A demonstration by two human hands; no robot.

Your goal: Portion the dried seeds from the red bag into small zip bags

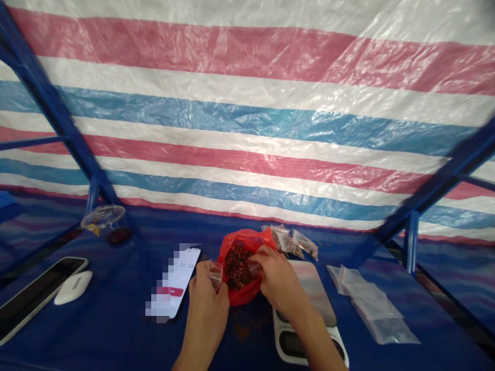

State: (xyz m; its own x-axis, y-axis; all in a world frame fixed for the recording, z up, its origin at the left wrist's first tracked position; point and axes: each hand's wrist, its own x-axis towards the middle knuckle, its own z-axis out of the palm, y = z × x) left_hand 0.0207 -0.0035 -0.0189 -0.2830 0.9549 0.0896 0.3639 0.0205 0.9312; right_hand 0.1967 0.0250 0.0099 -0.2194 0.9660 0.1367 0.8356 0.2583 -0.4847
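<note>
A red plastic bag (266, 236) stands gaping on the blue surface, with dark reddish-brown dried bits (237, 265) inside. My left hand (207, 304) is at its left side, fingers closed on a small clear plastic bag (214, 273) whose mouth is partly spread. Over the right part of the opening, my right hand (276, 278) reaches in with its fingers pinched together. Something see-through shows at those fingertips, too small to name. Beneath my right forearm lies a white kitchen scale (317, 293), its display partly covered.
Several filled small bags (294, 242) lie behind the red bag. Flat clear zip bags (375, 304) are at right. To the left are a lit phone (181, 278), a dark phone (42, 296), a white earphone case (73, 288) and a plastic cup (112, 226). Blue metal bars (58, 108) frame striped sheeting.
</note>
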